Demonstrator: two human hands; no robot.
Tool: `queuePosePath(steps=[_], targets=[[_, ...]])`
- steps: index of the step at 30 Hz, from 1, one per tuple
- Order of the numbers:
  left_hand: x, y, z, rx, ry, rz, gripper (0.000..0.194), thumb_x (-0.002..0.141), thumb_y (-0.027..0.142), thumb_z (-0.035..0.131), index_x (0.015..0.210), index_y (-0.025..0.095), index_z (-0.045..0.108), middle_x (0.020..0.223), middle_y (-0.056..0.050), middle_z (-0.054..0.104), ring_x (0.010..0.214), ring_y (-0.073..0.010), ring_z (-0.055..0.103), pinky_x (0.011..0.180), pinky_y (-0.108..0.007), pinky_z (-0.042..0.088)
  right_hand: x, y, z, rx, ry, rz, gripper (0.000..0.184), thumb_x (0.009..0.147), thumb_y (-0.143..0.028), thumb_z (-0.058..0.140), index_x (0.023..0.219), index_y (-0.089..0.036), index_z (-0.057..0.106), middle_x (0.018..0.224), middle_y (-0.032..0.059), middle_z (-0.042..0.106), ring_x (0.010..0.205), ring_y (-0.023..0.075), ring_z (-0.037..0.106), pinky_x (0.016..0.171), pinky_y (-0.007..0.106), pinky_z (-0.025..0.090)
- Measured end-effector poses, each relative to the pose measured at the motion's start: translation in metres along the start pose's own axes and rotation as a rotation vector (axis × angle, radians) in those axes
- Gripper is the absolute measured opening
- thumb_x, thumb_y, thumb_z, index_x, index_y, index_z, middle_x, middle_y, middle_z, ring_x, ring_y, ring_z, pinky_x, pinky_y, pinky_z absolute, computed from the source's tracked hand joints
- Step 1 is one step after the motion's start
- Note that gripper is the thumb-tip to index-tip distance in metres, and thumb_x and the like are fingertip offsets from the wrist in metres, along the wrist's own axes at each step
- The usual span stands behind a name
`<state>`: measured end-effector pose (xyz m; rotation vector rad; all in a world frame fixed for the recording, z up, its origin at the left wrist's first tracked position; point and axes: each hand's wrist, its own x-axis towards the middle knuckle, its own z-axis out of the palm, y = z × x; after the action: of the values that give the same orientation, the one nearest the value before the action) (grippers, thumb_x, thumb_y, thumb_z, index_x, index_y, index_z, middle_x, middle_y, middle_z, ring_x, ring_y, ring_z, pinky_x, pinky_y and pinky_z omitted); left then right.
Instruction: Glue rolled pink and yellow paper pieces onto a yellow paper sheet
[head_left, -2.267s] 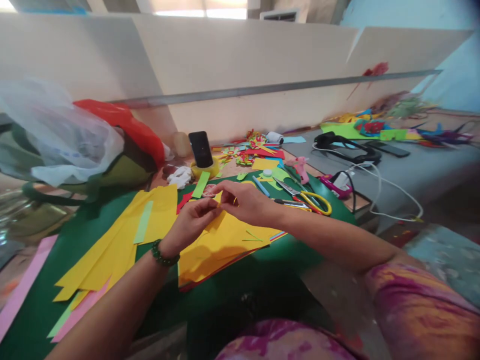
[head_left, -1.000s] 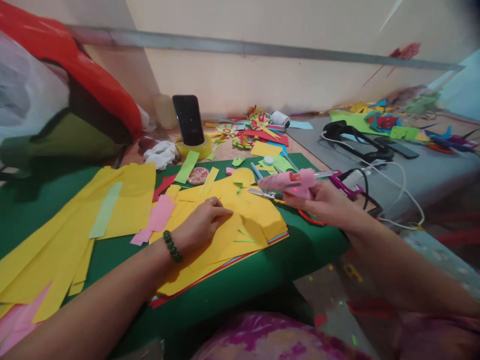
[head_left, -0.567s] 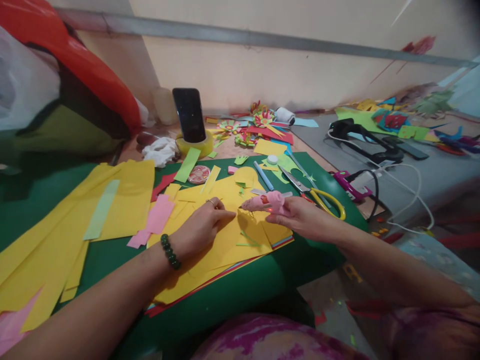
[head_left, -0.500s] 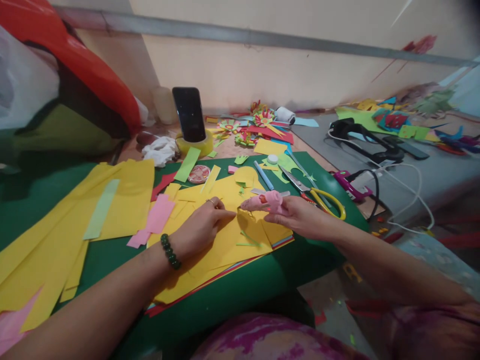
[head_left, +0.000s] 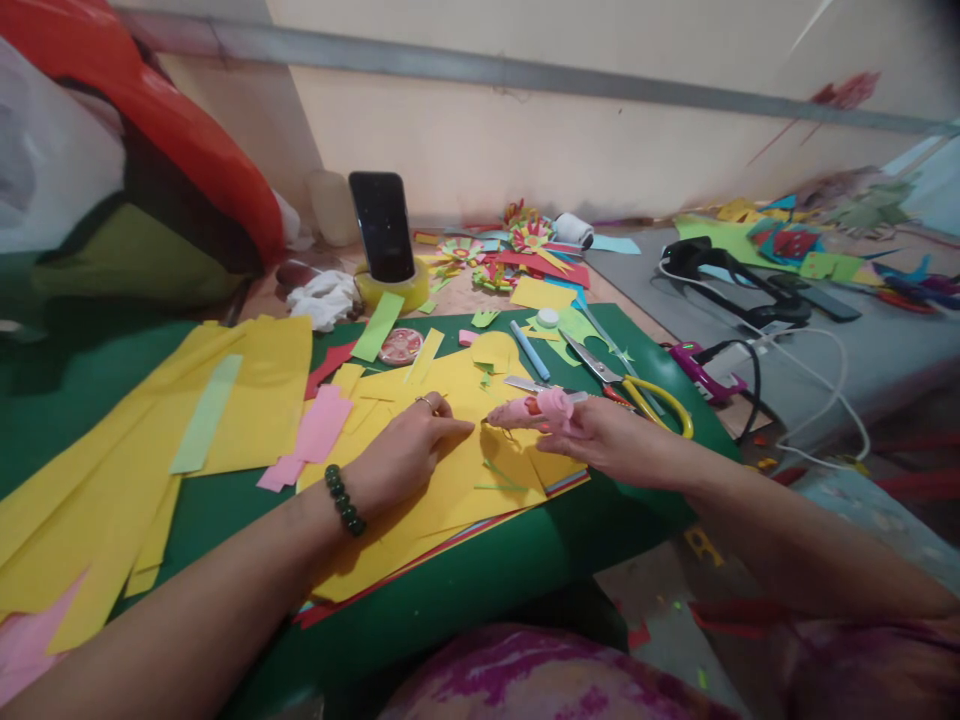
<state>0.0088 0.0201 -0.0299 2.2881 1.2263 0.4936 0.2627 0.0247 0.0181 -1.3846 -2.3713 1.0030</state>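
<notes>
In from the right swings the pink glue gun (head_left: 525, 410), gripped by the right hand (head_left: 611, 438), over the yellow paper (head_left: 450, 485), beside the curled left hand (head_left: 401, 445); can't tell if that's pinching anything. Gluing looks underway; paper flowers (head_left: 529, 236) behind seem finished, yellow strips (head_left: 127, 470) unused.

Left wrist: bracelet (head_left: 344, 500), single strand of round, dark green, glossy beads, left of centre in frame. Left hand (head_left: 397, 450): slim, pale metallic-looking ring (head_left: 425, 402) on one finger. Garment (head_left: 525, 680), bottom centre: blotchy print, magenta-purple over pale cream. Sleeve (head_left: 862, 665), lower right corner: purplish, in shadow; pattern and hem too blurred to read.
</notes>
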Motion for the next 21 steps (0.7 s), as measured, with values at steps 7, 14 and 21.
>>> queuePosePath(steps=[7, 14, 21], targets=[[0.000, 0.000, -0.001, -0.011, -0.008, -0.016, 0.034, 0.094, 0.029, 0.041, 0.098, 0.021, 0.074, 0.091, -0.006, 0.054, 0.080, -0.0174, 0.052, 0.075, -0.031, 0.046, 0.002, -0.007, -0.002, -0.124, -0.082, 0.070, 0.029, 0.089, -0.041, 0.050, 0.094, -0.019, 0.069, 0.091, 0.0060, 0.069, 0.080, 0.0207, 0.061, 0.072, 0.030, 0.046], [0.000, -0.001, -0.001, 0.010, -0.019, -0.011, 0.036, 0.093, 0.025, 0.040, 0.108, 0.022, 0.073, 0.094, -0.008, 0.055, 0.080, -0.0182, 0.053, 0.075, -0.033, 0.046, 0.012, -0.010, 0.000, -0.133, -0.017, 0.088, 0.029, 0.086, -0.045, 0.051, 0.081, -0.021, 0.066, 0.073, 0.0021, 0.061, 0.064, 0.0167, 0.053, 0.059, 0.027, 0.040], [0.000, -0.001, 0.000, -0.012, 0.009, 0.001, 0.034, 0.092, 0.024, 0.041, 0.098, 0.021, 0.075, 0.091, -0.007, 0.054, 0.080, -0.0182, 0.053, 0.076, -0.033, 0.046, 0.001, -0.006, -0.003, -0.161, -0.057, 0.088, 0.030, 0.087, -0.044, 0.050, 0.089, -0.021, 0.069, 0.077, 0.0031, 0.065, 0.069, 0.0194, 0.059, 0.063, 0.029, 0.043]])
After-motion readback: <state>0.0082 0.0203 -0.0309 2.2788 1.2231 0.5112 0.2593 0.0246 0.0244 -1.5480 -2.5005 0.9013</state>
